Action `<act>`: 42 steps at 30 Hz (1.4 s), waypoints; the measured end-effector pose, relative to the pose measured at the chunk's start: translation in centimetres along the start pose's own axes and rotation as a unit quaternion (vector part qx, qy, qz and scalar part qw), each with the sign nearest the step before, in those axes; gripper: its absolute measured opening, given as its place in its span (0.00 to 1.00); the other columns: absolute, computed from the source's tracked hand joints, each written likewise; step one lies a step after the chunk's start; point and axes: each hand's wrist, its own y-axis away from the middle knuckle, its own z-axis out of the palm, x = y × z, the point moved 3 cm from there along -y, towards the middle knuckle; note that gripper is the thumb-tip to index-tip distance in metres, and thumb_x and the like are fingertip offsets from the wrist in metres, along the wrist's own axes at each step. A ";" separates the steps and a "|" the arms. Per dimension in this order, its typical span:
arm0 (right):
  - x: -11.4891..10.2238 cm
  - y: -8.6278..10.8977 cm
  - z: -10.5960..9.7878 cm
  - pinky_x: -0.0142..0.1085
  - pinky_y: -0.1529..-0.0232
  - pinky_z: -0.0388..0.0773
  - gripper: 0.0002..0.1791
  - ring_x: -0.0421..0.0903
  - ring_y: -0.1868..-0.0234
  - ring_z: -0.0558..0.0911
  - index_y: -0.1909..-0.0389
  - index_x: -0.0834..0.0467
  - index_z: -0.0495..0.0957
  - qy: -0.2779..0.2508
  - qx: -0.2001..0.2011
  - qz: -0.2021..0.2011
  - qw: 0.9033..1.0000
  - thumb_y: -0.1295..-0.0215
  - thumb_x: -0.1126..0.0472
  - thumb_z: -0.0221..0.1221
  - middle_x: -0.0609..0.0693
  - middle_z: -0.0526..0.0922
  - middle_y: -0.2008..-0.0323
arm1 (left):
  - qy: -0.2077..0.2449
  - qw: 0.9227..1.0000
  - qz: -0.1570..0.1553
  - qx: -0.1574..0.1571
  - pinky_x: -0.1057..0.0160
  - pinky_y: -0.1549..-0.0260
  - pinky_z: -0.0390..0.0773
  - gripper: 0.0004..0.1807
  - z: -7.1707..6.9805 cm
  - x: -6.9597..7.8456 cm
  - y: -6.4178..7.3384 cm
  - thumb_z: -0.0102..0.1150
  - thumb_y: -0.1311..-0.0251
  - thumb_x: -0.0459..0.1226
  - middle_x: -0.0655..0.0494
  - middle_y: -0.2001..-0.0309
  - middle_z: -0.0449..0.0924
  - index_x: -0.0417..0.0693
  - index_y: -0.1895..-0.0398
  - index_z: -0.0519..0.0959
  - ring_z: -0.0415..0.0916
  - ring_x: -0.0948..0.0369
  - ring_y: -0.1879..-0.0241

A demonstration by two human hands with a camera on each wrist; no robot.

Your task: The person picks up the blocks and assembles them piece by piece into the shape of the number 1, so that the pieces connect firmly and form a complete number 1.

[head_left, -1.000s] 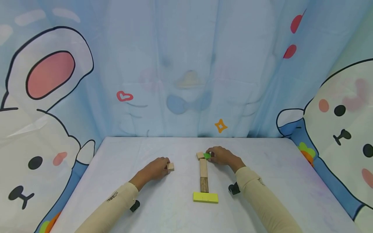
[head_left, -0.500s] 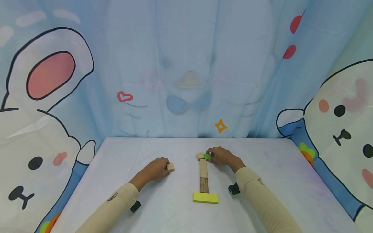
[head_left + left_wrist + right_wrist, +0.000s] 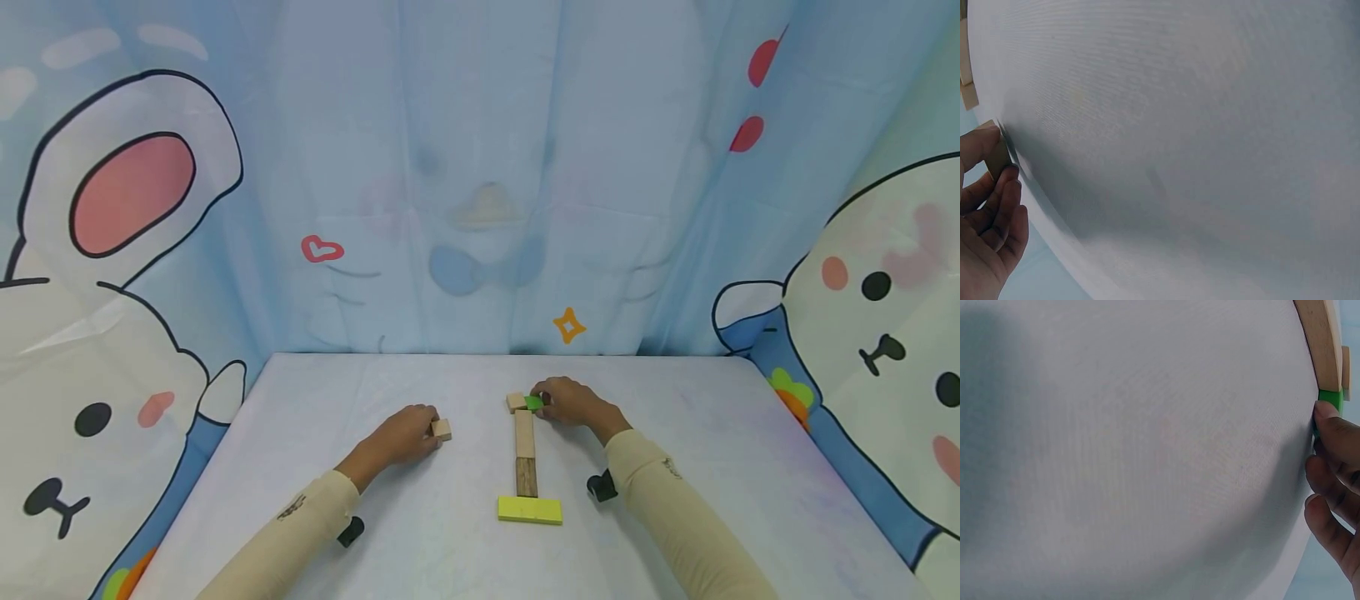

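Note:
My left hand pinches a small light wooden block over the table, left of a row of blocks; the left wrist view shows thumb and fingers around that wooden block. At the row's far end, my right hand pinches a green block between thumb and fingers. Beside the green one lies another light wooden block. From there a long light wooden block runs toward me, then a darker brown block, then a yellow block lying crosswise.
A white cloth covers the table. Behind it hangs a light blue curtain printed with cartoon animals. Small black devices sit under both wrists, such as the one at the right wrist.
My left hand, with its wooden block, has shifted very slightly to the right. The right hand stays on the green block, and the other blocks have not moved.

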 end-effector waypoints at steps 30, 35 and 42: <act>-0.4 0.2 0.0 0.47 0.49 0.77 0.19 0.47 0.54 0.78 0.44 0.59 0.80 0.007 -0.002 0.005 1.000 0.34 0.59 0.66 0.51 0.82 0.56 | -0.021 0.999 0.015 0.020 0.62 0.60 0.77 0.17 -0.2 2.1 -1.8 0.64 0.34 0.41 0.53 0.61 0.82 0.38 0.50 0.78 0.75 0.64 0.64; -0.6 0.4 -0.3 0.48 0.49 0.77 0.19 0.47 0.55 0.78 0.44 0.60 0.79 0.004 -0.004 0.006 1.000 0.34 0.60 0.66 0.52 0.82 0.56 | -0.017 0.999 0.016 0.024 0.62 0.61 0.77 0.15 -0.4 2.3 -1.9 0.64 0.35 0.39 0.54 0.63 0.82 0.39 0.52 0.78 0.74 0.64 0.65; -0.6 0.4 -0.3 0.48 0.48 0.77 0.19 0.47 0.55 0.78 0.44 0.60 0.80 0.004 -0.003 0.005 1.000 0.34 0.60 0.66 0.52 0.82 0.56 | -0.011 1.000 0.002 0.022 0.62 0.59 0.78 0.16 -0.4 2.6 -2.3 0.64 0.34 0.41 0.53 0.61 0.83 0.39 0.50 0.78 0.76 0.64 0.64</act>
